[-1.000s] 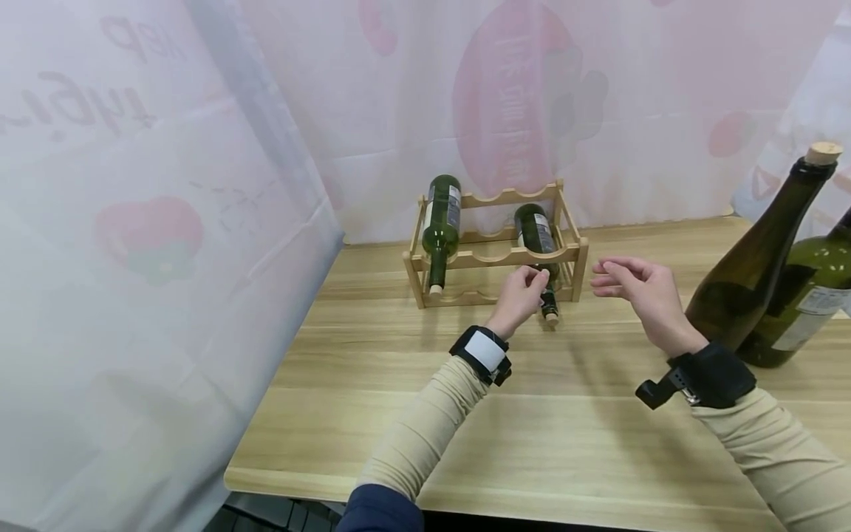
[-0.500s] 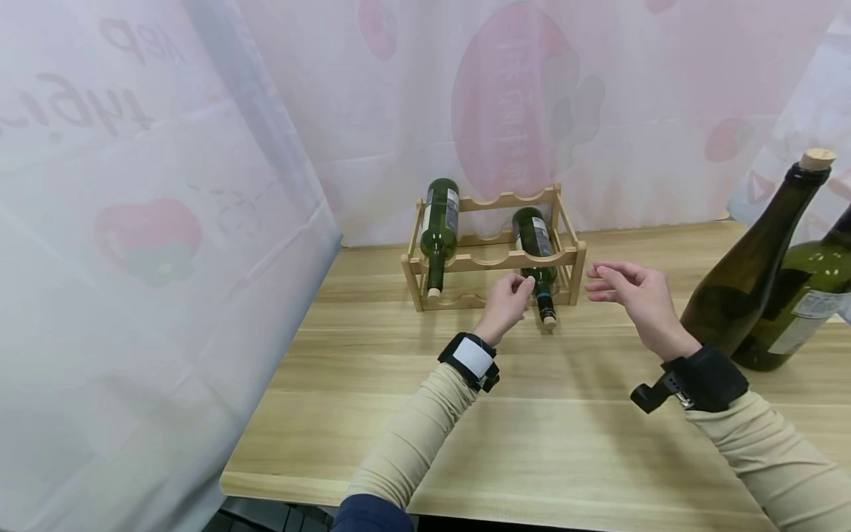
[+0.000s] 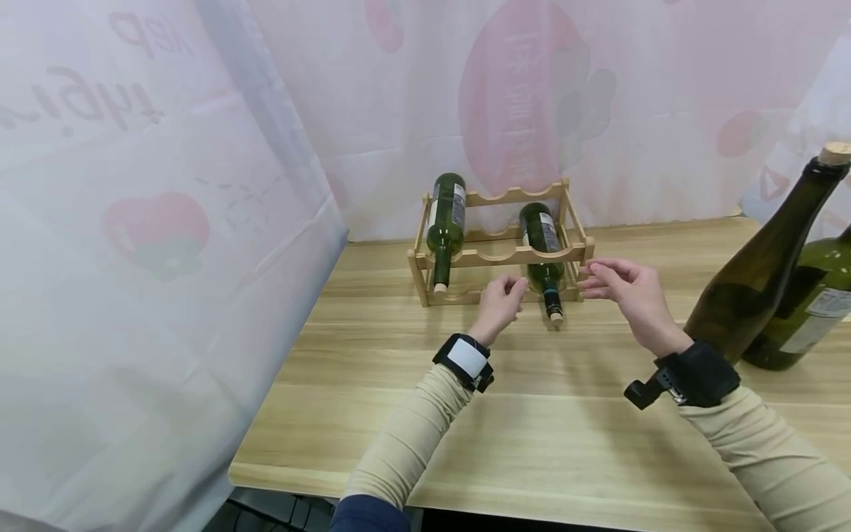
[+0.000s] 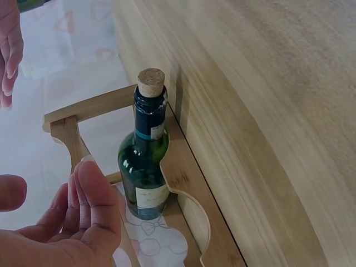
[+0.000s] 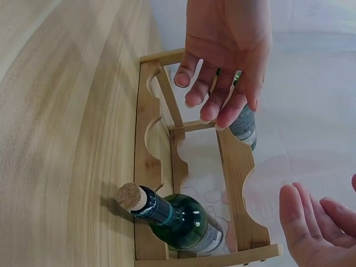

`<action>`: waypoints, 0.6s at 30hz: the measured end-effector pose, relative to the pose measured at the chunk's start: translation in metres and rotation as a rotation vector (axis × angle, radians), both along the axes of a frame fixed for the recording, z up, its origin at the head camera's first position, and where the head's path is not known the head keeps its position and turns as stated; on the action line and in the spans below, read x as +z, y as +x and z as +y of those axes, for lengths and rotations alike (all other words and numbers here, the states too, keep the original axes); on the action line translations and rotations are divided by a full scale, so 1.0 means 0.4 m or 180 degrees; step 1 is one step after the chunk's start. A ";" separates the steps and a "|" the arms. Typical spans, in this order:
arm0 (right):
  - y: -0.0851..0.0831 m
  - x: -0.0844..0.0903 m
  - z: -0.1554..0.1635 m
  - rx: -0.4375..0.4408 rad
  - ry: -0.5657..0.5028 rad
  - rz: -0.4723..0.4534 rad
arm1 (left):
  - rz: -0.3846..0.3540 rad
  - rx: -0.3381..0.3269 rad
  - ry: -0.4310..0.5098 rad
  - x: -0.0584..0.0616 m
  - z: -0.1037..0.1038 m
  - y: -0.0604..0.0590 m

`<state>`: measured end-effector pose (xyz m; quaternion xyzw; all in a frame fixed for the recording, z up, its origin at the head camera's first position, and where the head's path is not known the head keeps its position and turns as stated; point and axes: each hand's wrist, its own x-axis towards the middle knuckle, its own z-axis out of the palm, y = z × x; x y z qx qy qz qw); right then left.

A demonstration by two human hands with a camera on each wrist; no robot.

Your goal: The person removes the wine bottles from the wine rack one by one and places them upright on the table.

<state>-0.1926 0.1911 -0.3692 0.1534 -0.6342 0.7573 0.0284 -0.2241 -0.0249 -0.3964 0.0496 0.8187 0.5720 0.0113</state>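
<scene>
My left hand (image 3: 497,304) hovers in front of the small wooden wine rack (image 3: 488,259), its thumb and bent fingers apart with nothing between them. Just right of it, a green wine bottle (image 3: 547,275) with a cork (image 4: 151,83) lies in the rack's lower right slot, neck toward me. Near the rack's right end hangs my right hand (image 3: 628,295), empty, fingers loosely bent. A second green bottle (image 3: 445,230) lies in the upper left slot, its neck also facing me. In the right wrist view, my left hand (image 5: 225,67) partly covers that upper bottle.
Two bigger bottles stand at the right beside my right forearm: a dark corked bottle (image 3: 751,273) and a green labelled bottle (image 3: 814,310) partly behind it. A pale printed curtain (image 3: 399,125) hangs behind the wooden table (image 3: 332,414) and along its left side.
My left hand has drawn back to the left from the lower bottle's neck, uncovering it. My right hand has shifted slightly left toward the rack's end. The bottles stay in their slots.
</scene>
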 end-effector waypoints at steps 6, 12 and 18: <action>-0.002 -0.001 -0.016 -0.0004 0.0123 -0.0029 | 0.0020 0.0031 -0.0052 -0.006 -0.019 0.002; -0.005 0.001 -0.036 -0.0015 0.0374 -0.0017 | 0.0043 0.0063 -0.0082 -0.013 -0.038 0.008; -0.008 -0.003 -0.052 -0.0019 0.0470 -0.0004 | -0.0014 0.0072 -0.0086 -0.020 -0.055 0.010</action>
